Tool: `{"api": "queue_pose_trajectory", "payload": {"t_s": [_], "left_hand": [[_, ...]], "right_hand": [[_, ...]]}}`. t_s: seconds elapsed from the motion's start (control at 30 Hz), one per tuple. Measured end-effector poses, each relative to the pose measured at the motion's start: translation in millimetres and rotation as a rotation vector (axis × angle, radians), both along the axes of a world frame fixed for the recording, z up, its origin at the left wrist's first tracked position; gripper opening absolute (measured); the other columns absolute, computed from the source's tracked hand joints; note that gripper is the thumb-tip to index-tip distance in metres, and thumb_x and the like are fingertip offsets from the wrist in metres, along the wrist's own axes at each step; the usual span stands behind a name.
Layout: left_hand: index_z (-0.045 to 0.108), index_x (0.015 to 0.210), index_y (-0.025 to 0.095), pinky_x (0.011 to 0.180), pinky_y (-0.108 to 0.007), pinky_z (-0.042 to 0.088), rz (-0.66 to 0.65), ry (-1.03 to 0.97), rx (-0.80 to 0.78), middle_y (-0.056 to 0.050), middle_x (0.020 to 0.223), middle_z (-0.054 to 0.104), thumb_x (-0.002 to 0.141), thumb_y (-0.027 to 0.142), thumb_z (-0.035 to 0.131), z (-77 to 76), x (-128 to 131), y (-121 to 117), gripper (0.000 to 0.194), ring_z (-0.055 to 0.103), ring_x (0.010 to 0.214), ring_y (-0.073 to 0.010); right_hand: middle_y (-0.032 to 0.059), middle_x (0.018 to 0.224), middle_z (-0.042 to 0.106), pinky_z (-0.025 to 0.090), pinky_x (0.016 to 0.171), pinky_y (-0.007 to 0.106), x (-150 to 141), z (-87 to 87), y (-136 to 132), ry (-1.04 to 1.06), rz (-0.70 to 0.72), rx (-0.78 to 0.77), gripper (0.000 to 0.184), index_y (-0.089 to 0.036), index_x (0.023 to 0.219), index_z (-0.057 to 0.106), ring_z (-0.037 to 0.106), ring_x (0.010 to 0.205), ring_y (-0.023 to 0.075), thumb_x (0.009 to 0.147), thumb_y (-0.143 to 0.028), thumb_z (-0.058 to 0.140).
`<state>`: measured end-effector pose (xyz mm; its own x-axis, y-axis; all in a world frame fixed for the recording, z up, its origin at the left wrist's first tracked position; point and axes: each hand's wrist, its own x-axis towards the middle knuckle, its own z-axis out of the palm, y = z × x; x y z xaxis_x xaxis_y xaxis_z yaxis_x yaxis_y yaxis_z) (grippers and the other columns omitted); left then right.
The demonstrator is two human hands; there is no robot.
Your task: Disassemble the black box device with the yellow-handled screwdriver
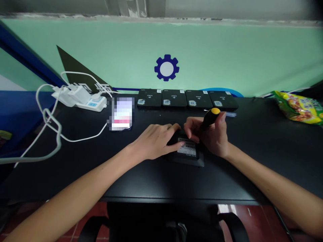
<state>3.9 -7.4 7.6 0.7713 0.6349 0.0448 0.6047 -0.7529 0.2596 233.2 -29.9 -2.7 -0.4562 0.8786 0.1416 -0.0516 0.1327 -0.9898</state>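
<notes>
Left hand [161,139] was laid palm down over the left part of a black box [188,160], its thumb stretched onto the white label [186,147] and its other fingers reached over the far part; it was neither clenched nor wrapped round the box. By the right hand [209,136], a screwdriver [211,117] was grasped, its black handle leaned and its yellow end turned upward. The tip of the screwdriver was hidden, so whether the box was touched by it could not be told. The box was set on the black table [146,181], partly beneath the left hand and just beside the right, with its near edge left uncovered.

One labelled box and one screwdriver were counted at the hands. Beyond them, four flat black cases [185,98] were lined up side by side near the wall [113,50], each marked with stickers. One slim, pale object [230,114] was seen in front of the rightmost case, partly covered by the screwdriver and the right hand. To the left, one phone [123,114] was placed, its screen lit and blurred; farther left, one white power strip [94,103] was crowded with plugs and looped cables [58,134]. One bright snack bag [300,107] was laid at the far right.
</notes>
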Motion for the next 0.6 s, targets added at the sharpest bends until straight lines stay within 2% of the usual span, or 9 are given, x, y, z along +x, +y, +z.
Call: {"api": "queue_pose_trajectory", "payload": {"t_s": [0.3,0.6], "left_hand": [[0.060,0.131,0.018,0.066,-0.036,0.046,0.002,0.017,0.011,-0.008,0.107,0.077,0.113,0.060,0.048,0.6,0.2,-0.8,0.047,0.074,0.085,-0.0279],[0.059,0.132,0.019,0.068,-0.035,0.046,0.010,0.000,-0.012,-0.007,0.110,0.077,0.112,0.060,0.051,-1.0,0.2,-0.3,0.046,0.075,0.087,-0.0275]], "right_hand": [[-0.0009,0.060,0.040,0.025,0.054,0.034,-0.4,0.7,-0.7,0.002,0.000,0.013,0.095,-0.022,0.080,0.063,0.033,0.053,0.0177,0.092,-0.098,0.008],[-0.0001,0.060,0.039,0.028,0.054,0.035,-0.9,3.1,-1.3,-0.012,-0.017,0.009,0.097,-0.022,0.080,0.064,0.035,0.053,0.0186,0.090,-0.100,0.009]]}}
